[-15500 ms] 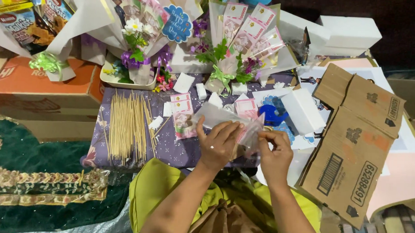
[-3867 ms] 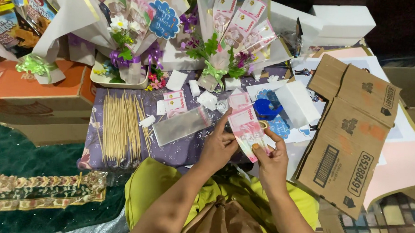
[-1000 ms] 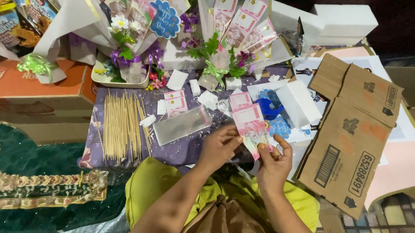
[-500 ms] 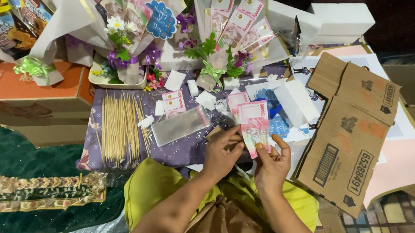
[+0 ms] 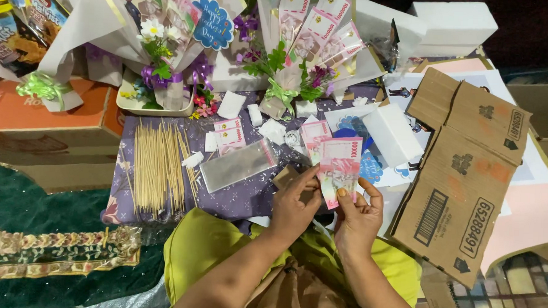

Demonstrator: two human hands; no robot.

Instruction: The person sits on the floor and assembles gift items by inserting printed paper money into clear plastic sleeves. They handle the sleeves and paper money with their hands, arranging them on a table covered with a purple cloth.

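My left hand (image 5: 296,200) and my right hand (image 5: 358,211) together hold a pink banknote (image 5: 338,168) upright in front of me, fingers pinching its lower edge. A second pink note (image 5: 314,135) shows just behind it. On the purple cloth (image 5: 236,198) to the left lie a clear plastic sleeve (image 5: 237,165), two more pink notes (image 5: 228,134) and a spread of thin wooden skewers (image 5: 159,165). A bouquet with banknotes on sticks (image 5: 302,36) stands at the back.
A flattened cardboard box (image 5: 464,173) lies at the right beside a white foam block (image 5: 391,132). A paper-wrapped flower bouquet (image 5: 162,41) and snack packets (image 5: 17,17) stand at the back left on an orange box (image 5: 38,112). Green carpet (image 5: 34,230) covers the floor on the left.
The plastic sleeve I held earlier now lies on the cloth. Both hands have taken up a pink note and raised it slightly, adjusting the grip over the last second.
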